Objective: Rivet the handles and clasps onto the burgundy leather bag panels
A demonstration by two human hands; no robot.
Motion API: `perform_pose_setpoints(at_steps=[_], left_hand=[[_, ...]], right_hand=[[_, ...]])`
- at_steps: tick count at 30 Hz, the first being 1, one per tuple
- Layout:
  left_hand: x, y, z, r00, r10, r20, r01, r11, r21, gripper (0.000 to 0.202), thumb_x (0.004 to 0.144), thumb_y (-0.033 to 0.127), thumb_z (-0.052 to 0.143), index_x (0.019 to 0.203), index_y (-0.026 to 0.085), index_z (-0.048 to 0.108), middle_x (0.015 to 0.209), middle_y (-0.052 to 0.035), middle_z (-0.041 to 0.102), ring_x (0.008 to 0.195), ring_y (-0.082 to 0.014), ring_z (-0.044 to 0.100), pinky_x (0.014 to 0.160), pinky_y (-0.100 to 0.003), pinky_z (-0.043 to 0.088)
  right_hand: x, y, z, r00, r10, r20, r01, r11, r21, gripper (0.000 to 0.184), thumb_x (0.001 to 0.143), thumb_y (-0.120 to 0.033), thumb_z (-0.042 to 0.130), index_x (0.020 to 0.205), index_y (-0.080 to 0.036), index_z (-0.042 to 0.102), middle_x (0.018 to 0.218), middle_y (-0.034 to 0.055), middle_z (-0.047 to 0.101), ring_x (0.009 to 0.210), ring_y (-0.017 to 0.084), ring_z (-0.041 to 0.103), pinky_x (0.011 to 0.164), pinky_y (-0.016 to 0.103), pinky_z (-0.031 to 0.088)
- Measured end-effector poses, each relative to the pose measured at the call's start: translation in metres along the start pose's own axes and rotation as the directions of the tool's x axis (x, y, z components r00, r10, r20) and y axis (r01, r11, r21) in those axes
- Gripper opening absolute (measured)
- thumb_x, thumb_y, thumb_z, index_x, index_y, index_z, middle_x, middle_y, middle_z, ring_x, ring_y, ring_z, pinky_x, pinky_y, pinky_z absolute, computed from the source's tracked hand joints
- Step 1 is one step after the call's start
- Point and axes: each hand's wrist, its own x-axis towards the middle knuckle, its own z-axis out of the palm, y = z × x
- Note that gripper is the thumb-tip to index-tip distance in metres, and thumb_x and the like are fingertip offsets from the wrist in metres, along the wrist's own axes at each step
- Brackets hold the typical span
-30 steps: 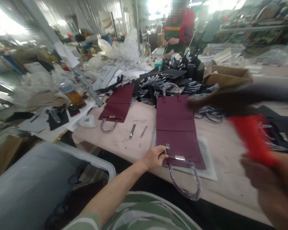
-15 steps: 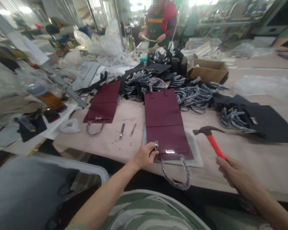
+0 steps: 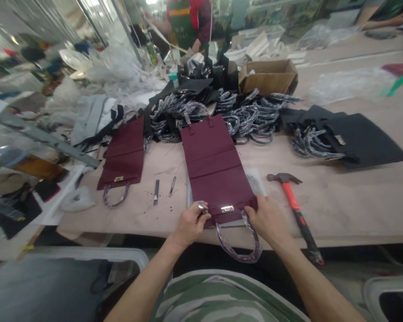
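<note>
- Landmark: the hammer (image 3: 293, 201), lying on the table (image 3: 342, 210), head at its far end.
- Burgundy panel (image 3: 216, 165): left of the hammer, over a pale slab (image 3: 255, 176); long axis running away from both hands, far end leaning left.
- Right hand (image 3: 268, 219): just left of the hammer, the nearer hand to it; digits drawn together on the panel's near right corner.
- Left hand (image 3: 188, 223): farther left of the hammer, at the near left corner, pinching a small metal piece (image 3: 201, 206); grip on the panel cannot be told.

Flat maroon bag (image 3: 218, 172), 2 plastic-wrapped handles (image 3: 244, 258)
</note>
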Motion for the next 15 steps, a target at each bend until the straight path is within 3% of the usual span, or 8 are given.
perform_pose_setpoints(at_steps=[5, 6, 8, 10, 11, 12, 13, 15], left_hand=[[-0.01, 0.008, -0.002, 0.984, 0.153, 0.089, -0.157, 0.987, 0.042, 0.015, 0.093, 0.011, 0.058, 0.104, 0.017, 0.067, 0.114, -0.0151, 0.073, 0.11, -0.0228, 0.071, 0.095, -0.034, 0.061], [-0.011, 0.009, -0.002, 0.993, 0.11, 0.05, -0.111, 0.994, 0.007, 0.014, 0.093, 0.012, 0.059, 0.102, 0.017, 0.068, 0.114, -0.0147, 0.073, 0.11, -0.0229, 0.071, 0.097, -0.035, 0.06], [-0.008, 0.01, -0.001, 0.986, -0.129, -0.101, 0.114, 0.983, -0.144, 0.01, 0.094, 0.018, 0.062, 0.101, 0.017, 0.069, 0.109, -0.0125, 0.075, 0.105, -0.0224, 0.073, 0.096, -0.036, 0.06], [0.003, 0.011, 0.001, 0.876, -0.427, -0.226, 0.326, 0.867, -0.377, 0.014, 0.094, 0.027, 0.066, 0.101, 0.016, 0.07, 0.105, -0.0104, 0.076, 0.097, -0.0214, 0.075, 0.092, -0.036, 0.062], [0.011, 0.013, 0.002, 0.819, -0.523, -0.234, 0.371, 0.795, -0.479, 0.018, 0.093, 0.031, 0.068, 0.101, 0.015, 0.071, 0.105, -0.01, 0.076, 0.094, -0.0211, 0.075, 0.09, -0.035, 0.062], [0.021, 0.017, 0.005, 0.791, -0.573, -0.213, 0.383, 0.737, -0.557, 0.021, 0.091, 0.034, 0.072, 0.1, 0.015, 0.071, 0.105, -0.0098, 0.076, 0.093, -0.0209, 0.075, 0.089, -0.035, 0.062], [0.032, 0.022, 0.009, 0.792, -0.584, -0.18, 0.377, 0.699, -0.608, 0.022, 0.088, 0.035, 0.075, 0.097, 0.015, 0.072, 0.104, -0.0096, 0.076, 0.093, -0.0208, 0.075, 0.089, -0.034, 0.062], [0.052, 0.034, 0.021, 0.827, -0.555, -0.086, 0.372, 0.656, -0.657, 0.021, 0.083, 0.034, 0.079, 0.093, 0.015, 0.074, 0.102, -0.0092, 0.077, 0.096, -0.0209, 0.074, 0.091, -0.033, 0.061]], right_hand=[[0.007, -0.001, 0.001, 0.989, 0.142, 0.052, -0.148, 0.979, 0.138, 0.028, 0.083, -0.038, 0.069, 0.099, -0.017, 0.06, 0.098, 0.011, 0.066, 0.091, 0.026, 0.062, 0.073, 0.033, 0.04], [0.009, 0.002, -0.001, 0.986, 0.153, 0.068, -0.164, 0.967, 0.197, 0.024, 0.08, -0.035, 0.071, 0.092, -0.019, 0.059, 0.091, 0.0084, 0.065, 0.085, 0.024, 0.06, 0.07, 0.033, 0.038], [0.012, 0.006, -0.006, 0.979, 0.176, 0.107, -0.203, 0.914, 0.351, 0.021, 0.072, -0.028, 0.074, 0.078, -0.021, 0.055, 0.075, 0.0032, 0.059, 0.073, 0.02, 0.054, 0.065, 0.032, 0.032], [0.013, 0.008, -0.01, 0.972, 0.196, 0.126, -0.233, 0.838, 0.493, 0.024, 0.065, -0.022, 0.075, 0.07, -0.022, 0.051, 0.066, 0.0002, 0.053, 0.066, 0.017, 0.047, 0.063, 0.031, 0.028], [0.013, 0.008, -0.011, 0.971, 0.2, 0.135, -0.241, 0.804, 0.543, 0.025, 0.062, -0.021, 0.074, 0.069, -0.022, 0.05, 0.065, -0.0005, 0.052, 0.064, 0.016, 0.044, 0.062, 0.031, 0.027], [0.013, 0.007, -0.011, 0.968, 0.198, 0.151, -0.249, 0.773, 0.584, 0.026, 0.061, -0.022, 0.074, 0.07, -0.022, 0.05, 0.065, -0.0009, 0.052, 0.063, 0.015, 0.043, 0.061, 0.031, 0.027], [0.012, 0.007, -0.01, 0.965, 0.191, 0.181, -0.262, 0.736, 0.624, 0.026, 0.06, -0.024, 0.073, 0.072, -0.022, 0.05, 0.065, -0.0013, 0.052, 0.061, 0.015, 0.043, 0.06, 0.03, 0.028], [0.01, 0.005, -0.006, 0.949, 0.156, 0.273, -0.309, 0.622, 0.719, 0.031, 0.059, -0.031, 0.073, 0.078, -0.023, 0.049, 0.065, -0.0017, 0.054, 0.058, 0.015, 0.046, 0.056, 0.029, 0.032]])
